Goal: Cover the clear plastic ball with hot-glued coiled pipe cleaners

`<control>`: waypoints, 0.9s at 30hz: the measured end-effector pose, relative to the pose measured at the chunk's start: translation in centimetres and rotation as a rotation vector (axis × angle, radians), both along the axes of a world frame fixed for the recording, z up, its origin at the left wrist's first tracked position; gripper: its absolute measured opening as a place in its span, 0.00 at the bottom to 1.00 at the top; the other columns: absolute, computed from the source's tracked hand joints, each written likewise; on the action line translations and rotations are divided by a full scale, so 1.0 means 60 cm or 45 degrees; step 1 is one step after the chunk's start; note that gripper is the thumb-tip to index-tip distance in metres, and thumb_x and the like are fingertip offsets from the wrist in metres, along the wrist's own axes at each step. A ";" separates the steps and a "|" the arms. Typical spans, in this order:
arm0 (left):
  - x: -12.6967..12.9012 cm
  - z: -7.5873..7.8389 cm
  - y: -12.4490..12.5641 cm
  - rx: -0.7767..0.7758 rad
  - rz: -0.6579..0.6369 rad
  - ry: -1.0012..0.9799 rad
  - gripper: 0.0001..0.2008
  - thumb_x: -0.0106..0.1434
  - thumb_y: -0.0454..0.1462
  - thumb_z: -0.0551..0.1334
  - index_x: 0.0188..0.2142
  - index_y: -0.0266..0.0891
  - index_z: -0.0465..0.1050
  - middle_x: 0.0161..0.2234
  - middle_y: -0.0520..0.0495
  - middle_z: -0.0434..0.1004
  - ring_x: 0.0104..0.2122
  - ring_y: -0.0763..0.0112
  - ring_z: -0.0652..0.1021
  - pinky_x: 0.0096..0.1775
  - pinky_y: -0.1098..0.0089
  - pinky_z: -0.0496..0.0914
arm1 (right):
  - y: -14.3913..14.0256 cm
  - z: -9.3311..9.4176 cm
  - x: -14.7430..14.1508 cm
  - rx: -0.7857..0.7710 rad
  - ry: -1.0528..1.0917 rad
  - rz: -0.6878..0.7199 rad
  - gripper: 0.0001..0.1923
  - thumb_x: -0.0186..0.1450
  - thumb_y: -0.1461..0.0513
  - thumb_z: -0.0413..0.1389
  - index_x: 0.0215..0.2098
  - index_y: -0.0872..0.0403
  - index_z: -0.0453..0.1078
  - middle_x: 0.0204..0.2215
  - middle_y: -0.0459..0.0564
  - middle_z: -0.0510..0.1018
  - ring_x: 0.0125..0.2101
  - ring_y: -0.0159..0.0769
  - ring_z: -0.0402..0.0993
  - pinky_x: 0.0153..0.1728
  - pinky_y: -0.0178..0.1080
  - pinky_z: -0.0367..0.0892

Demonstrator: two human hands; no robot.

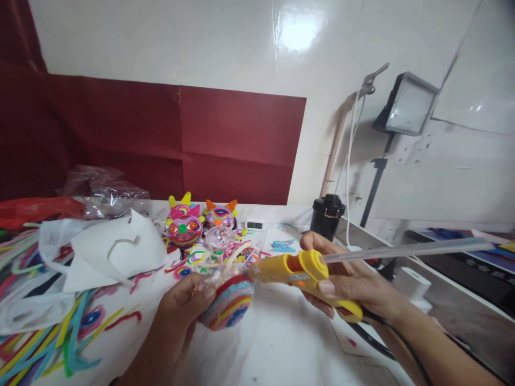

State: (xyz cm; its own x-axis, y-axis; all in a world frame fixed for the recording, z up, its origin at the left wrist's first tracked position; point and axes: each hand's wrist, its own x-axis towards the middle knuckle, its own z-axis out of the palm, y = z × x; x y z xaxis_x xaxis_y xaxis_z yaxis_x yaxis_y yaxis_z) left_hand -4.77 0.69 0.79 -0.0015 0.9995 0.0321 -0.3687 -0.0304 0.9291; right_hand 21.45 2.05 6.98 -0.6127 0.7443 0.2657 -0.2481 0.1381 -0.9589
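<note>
Nearest to us, the left hand [183, 311] cups a striped ball [228, 303] wound from coloured strands, held just above the tabletop [281, 343] towards its near edge. The fingers are curled closed around the ball's left side, thumb pressed on top; we judge this grip steadies the ball and turns its upper face towards the tool. The right hand [350, 284] is wrapped shut on the handle of a yellow glue gun [298, 271], held level so the nozzle meets the top of the ball; whether it touches we cannot tell. A clear glue stick [402, 251] juts out of the gun's back, and a red lamp shows on its body. A black cord [386, 343] trails under the wrist.

Further back, mid-table, lie loose coloured strips [217, 252] and a crumpled white sheet [116, 249]. At the far edge stand two finished round figures [185, 228] with horns, a small digital clock [254, 225] and a black cup [328, 214].
</note>
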 end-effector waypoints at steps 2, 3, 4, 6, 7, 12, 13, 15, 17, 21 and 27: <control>0.000 0.002 -0.001 -0.005 -0.002 0.007 0.15 0.45 0.45 0.73 0.25 0.40 0.71 0.24 0.48 0.80 0.27 0.59 0.78 0.32 0.62 0.70 | 0.001 0.000 0.000 -0.007 -0.013 -0.006 0.25 0.54 0.59 0.65 0.40 0.50 0.54 0.22 0.41 0.71 0.15 0.26 0.64 0.15 0.26 0.54; 0.000 0.003 -0.001 -0.004 -0.006 0.003 0.15 0.45 0.45 0.73 0.26 0.40 0.72 0.25 0.48 0.80 0.27 0.59 0.78 0.32 0.62 0.70 | 0.001 0.000 0.001 -0.009 -0.017 -0.006 0.24 0.54 0.59 0.65 0.40 0.50 0.54 0.22 0.41 0.71 0.15 0.26 0.64 0.15 0.26 0.54; 0.001 0.005 -0.002 -0.002 -0.011 -0.006 0.15 0.45 0.45 0.73 0.26 0.40 0.73 0.26 0.47 0.81 0.27 0.59 0.79 0.32 0.62 0.70 | 0.001 0.000 0.001 -0.007 -0.018 -0.004 0.24 0.54 0.59 0.65 0.40 0.50 0.54 0.22 0.41 0.71 0.15 0.26 0.63 0.15 0.26 0.55; 0.003 0.006 -0.003 0.004 -0.017 -0.035 0.15 0.44 0.45 0.73 0.26 0.40 0.73 0.26 0.47 0.82 0.27 0.60 0.79 0.33 0.63 0.70 | 0.002 0.000 0.002 0.000 -0.013 0.004 0.24 0.55 0.59 0.65 0.40 0.50 0.55 0.22 0.41 0.71 0.15 0.25 0.63 0.15 0.26 0.55; 0.003 0.007 -0.003 0.006 -0.016 -0.051 0.15 0.44 0.44 0.73 0.26 0.40 0.73 0.25 0.48 0.81 0.27 0.61 0.79 0.33 0.64 0.70 | 0.003 0.000 0.003 0.006 -0.013 0.007 0.23 0.55 0.58 0.65 0.40 0.50 0.55 0.22 0.41 0.71 0.16 0.25 0.63 0.15 0.27 0.55; 0.002 0.001 0.001 0.020 -0.002 -0.042 0.14 0.45 0.44 0.73 0.24 0.39 0.72 0.22 0.49 0.80 0.23 0.65 0.77 0.28 0.67 0.68 | 0.005 0.001 0.007 0.081 -0.060 0.025 0.25 0.54 0.55 0.66 0.39 0.50 0.56 0.26 0.43 0.71 0.20 0.27 0.65 0.19 0.28 0.56; 0.001 0.001 0.002 0.028 0.013 -0.036 0.14 0.45 0.44 0.73 0.24 0.38 0.72 0.22 0.49 0.80 0.24 0.65 0.77 0.28 0.68 0.68 | 0.004 0.002 0.008 0.107 -0.057 0.020 0.25 0.54 0.55 0.66 0.39 0.50 0.56 0.28 0.43 0.70 0.21 0.27 0.65 0.20 0.28 0.57; -0.001 0.003 0.004 0.042 0.058 -0.040 0.13 0.46 0.43 0.72 0.24 0.38 0.72 0.22 0.51 0.78 0.24 0.67 0.76 0.28 0.69 0.68 | -0.002 0.004 0.009 0.191 -0.093 -0.020 0.24 0.53 0.59 0.67 0.38 0.50 0.57 0.30 0.43 0.69 0.25 0.28 0.65 0.24 0.30 0.60; -0.002 0.011 0.004 0.047 0.114 -0.045 0.12 0.46 0.41 0.72 0.23 0.38 0.71 0.21 0.54 0.76 0.23 0.71 0.74 0.27 0.72 0.67 | -0.012 0.007 0.008 0.337 -0.265 -0.103 0.22 0.52 0.65 0.66 0.37 0.50 0.58 0.32 0.44 0.69 0.29 0.30 0.64 0.29 0.31 0.61; -0.002 0.028 0.003 0.046 0.210 -0.014 0.11 0.45 0.39 0.72 0.23 0.38 0.72 0.21 0.55 0.75 0.22 0.72 0.73 0.23 0.73 0.66 | -0.034 0.002 -0.013 0.635 -0.919 -0.186 0.21 0.46 0.69 0.62 0.35 0.50 0.60 0.32 0.44 0.70 0.30 0.34 0.65 0.30 0.34 0.62; -0.010 0.020 0.008 0.149 0.200 0.016 0.11 0.49 0.39 0.70 0.21 0.38 0.69 0.18 0.56 0.72 0.20 0.75 0.71 0.24 0.75 0.67 | -0.040 -0.041 -0.084 1.104 -1.470 -0.041 0.19 0.52 0.62 0.63 0.41 0.51 0.66 0.36 0.48 0.78 0.35 0.43 0.73 0.36 0.40 0.63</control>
State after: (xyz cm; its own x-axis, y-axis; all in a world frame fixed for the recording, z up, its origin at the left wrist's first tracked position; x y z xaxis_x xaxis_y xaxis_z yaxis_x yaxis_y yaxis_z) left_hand -5.37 1.18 1.97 -0.1557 0.9765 0.1491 -0.3392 -0.1946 0.9204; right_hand 16.44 -0.37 4.51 -0.7797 0.6261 0.0099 0.6074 0.7601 -0.2308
